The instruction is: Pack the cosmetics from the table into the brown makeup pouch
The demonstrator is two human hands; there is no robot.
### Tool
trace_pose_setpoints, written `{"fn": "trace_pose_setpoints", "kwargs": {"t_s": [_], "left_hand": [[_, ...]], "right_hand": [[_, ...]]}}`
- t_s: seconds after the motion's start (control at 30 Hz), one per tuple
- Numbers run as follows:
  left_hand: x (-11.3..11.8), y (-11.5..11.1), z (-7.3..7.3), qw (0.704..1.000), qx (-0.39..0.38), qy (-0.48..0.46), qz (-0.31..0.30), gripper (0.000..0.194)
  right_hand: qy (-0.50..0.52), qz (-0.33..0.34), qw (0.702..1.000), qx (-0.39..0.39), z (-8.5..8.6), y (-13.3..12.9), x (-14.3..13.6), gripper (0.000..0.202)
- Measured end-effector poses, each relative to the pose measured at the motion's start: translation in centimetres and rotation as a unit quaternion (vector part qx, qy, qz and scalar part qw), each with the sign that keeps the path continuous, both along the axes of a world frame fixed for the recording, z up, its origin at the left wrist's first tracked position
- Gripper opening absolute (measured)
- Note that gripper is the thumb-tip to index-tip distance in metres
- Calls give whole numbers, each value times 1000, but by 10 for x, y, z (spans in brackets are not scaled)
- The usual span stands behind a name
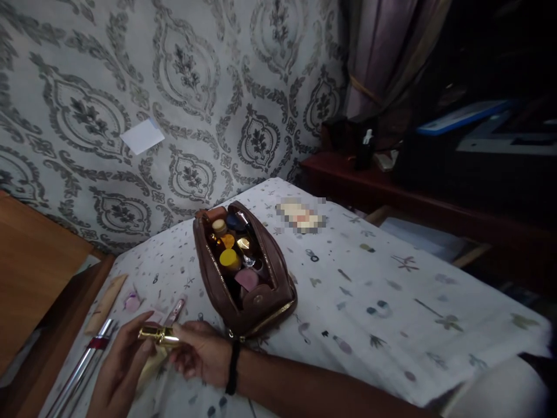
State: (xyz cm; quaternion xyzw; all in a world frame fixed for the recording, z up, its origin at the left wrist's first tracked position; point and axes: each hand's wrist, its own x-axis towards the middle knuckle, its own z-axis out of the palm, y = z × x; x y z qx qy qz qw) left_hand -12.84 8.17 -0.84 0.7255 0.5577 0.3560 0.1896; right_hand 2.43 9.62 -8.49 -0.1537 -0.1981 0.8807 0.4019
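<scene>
Between my two hands is a small shiny gold lipstick tube (157, 335), lying nearly level. My left hand (124, 357) has thumb and forefinger at its left end. The fingers of my right hand (198, 348), with a black band on the wrist, pinch its right end. Just beyond them stands an unzipped brown cosmetic bag (209, 290). Inside it are a yellow-lidded jar (229, 259), a pink item (247, 280), a gold-capped item (245, 245) and several other small containers. A pale item beneath my hands is partly hidden.
Left of my hands lie silver tubes (82, 366) with a red band, a beige tube (104, 305), a small purple item (131, 301) and a slim pinkish tube (174, 312). A blurred pale object (301, 215) rests beyond the bag. An open drawer (422, 238) borders the patterned cloth (383, 348).
</scene>
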Motion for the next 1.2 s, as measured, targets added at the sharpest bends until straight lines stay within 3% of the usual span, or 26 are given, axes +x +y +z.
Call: {"fn": "trace_pose_setpoints", "kwargs": {"t_s": [0.13, 0.47, 0.67, 0.93, 1.2], "left_hand": [[-14, 2, 1, 996, -26, 79, -36, 37], [-6, -6, -5, 992, 38, 118, 9, 40], [-8, -2, -8, 993, 53, 107, -4, 38], [0, 24, -9, 993, 83, 88, -16, 40], [5, 37, -28, 995, 99, 23, 1, 45]], "right_hand": [[-2, 2, 1000, -30, 4, 1, 3, 42], [-1, -10, 998, -63, 13, -2, 7, 26], [9, -10, 997, -70, 9, -1, 5, 27], [4, 11, 997, -81, 9, 0, 5, 34], [-22, 40, 993, -108, 1, 5, 1, 48]]}}
